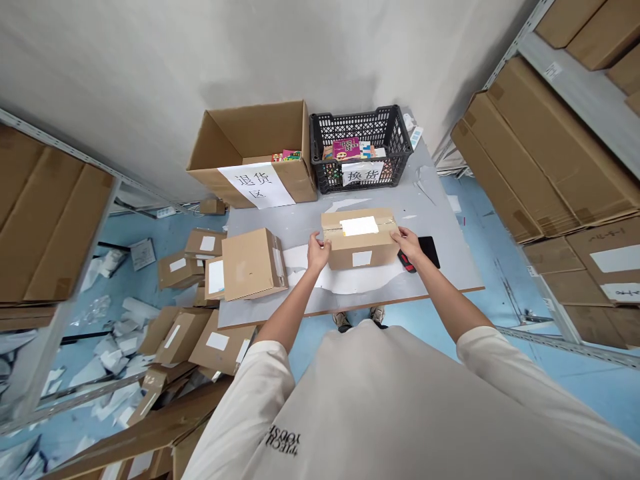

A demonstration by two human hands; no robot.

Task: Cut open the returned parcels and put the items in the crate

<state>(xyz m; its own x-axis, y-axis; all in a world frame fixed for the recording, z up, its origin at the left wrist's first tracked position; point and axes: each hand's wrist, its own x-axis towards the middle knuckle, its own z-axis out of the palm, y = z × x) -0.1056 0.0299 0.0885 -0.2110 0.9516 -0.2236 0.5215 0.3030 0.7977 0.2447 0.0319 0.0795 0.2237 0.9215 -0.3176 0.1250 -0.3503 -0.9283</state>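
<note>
A closed cardboard box [345, 257] with white labels on its top and front sits on the grey table [425, 207] before me. My left hand [319, 251] is at its left end, fingers curled against the corner. At the opposite end, my right hand [407, 243] presses its thumb and fingers on the corner, so the box is held between both hands. White paper [333, 283] lies under the box. Close to my right hand are a black-and-red tool [407, 262], its kind unclear, and a flat black phone-like object [429, 250].
A larger box [250, 267] stands at the table's left. Behind are an open carton [225, 181] and a black plastic crate [330, 177], both containing colourful packages. Boxes [220, 343] and crumpled paper [115, 353] cover the floor at left. Loaded shelves [555, 73] flank the table.
</note>
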